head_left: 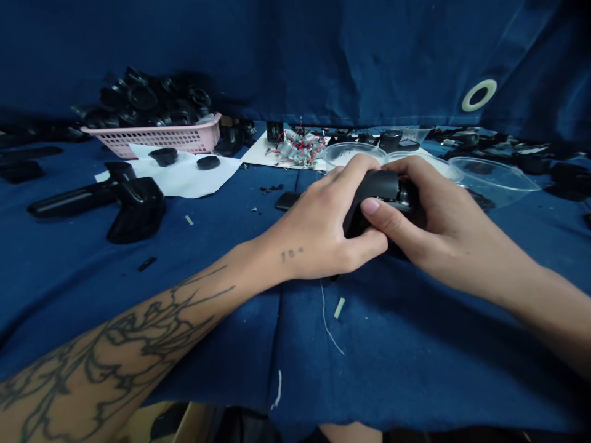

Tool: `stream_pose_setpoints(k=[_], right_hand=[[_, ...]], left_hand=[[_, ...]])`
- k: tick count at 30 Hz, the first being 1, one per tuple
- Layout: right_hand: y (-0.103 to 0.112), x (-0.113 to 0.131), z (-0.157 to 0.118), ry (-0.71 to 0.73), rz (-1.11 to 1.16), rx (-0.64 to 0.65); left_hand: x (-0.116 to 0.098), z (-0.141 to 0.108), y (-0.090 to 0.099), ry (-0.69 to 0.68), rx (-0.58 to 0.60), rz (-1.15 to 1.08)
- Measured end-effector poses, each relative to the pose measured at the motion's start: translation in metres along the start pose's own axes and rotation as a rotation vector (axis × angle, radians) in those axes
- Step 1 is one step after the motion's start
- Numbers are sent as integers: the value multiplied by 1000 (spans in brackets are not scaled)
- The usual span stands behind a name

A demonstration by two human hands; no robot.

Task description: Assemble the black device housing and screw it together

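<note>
Head-camera view: a black plastic part [376, 184] is held up in both hands over the blue cloth [415, 357], just above the middle of the scene, and is taken as the centre of the clock. Its left side is gripped by the left hand [323, 227], whose fingers are curled over and around it and whose thumb is set low on the near side. Its right side is clasped by the right hand [443, 221], whose thumb is laid across the near face, just above the left thumb. Both hands are thus closed on the same part, and much of it is hidden by them.

At nine o'clock, well apart from the hands, a black housing [136, 209] is seen lying on the cloth beside a white sheet [198, 184], on which two round black caps are placed. Between nine and ten o'clock, a pink basket [157, 141] is heaped with dark parts [143, 95]. At ten o'clock, small motors [300, 147] with red wires are piled on another pale sheet. Toward three o'clock, a clear plastic container [494, 172] is set near the right hand. At seven o'clock, a pale scrap [339, 307] and a thread [330, 329] are left on the cloth.
</note>
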State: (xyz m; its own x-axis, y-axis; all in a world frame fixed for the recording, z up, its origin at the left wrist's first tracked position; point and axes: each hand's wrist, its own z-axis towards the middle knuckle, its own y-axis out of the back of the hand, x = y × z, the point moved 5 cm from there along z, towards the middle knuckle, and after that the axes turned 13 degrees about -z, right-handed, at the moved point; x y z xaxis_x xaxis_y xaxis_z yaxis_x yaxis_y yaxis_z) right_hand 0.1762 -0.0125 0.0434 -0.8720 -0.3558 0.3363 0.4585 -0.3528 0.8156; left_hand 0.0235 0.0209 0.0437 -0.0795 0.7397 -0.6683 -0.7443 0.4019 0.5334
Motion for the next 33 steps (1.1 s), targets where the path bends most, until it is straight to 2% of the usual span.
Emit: stream_pose_setpoints(k=[33], right_hand=[[-3,0,-2,-11,17,-22]], left_hand=[[3,-1,-1,18,-28,-91]])
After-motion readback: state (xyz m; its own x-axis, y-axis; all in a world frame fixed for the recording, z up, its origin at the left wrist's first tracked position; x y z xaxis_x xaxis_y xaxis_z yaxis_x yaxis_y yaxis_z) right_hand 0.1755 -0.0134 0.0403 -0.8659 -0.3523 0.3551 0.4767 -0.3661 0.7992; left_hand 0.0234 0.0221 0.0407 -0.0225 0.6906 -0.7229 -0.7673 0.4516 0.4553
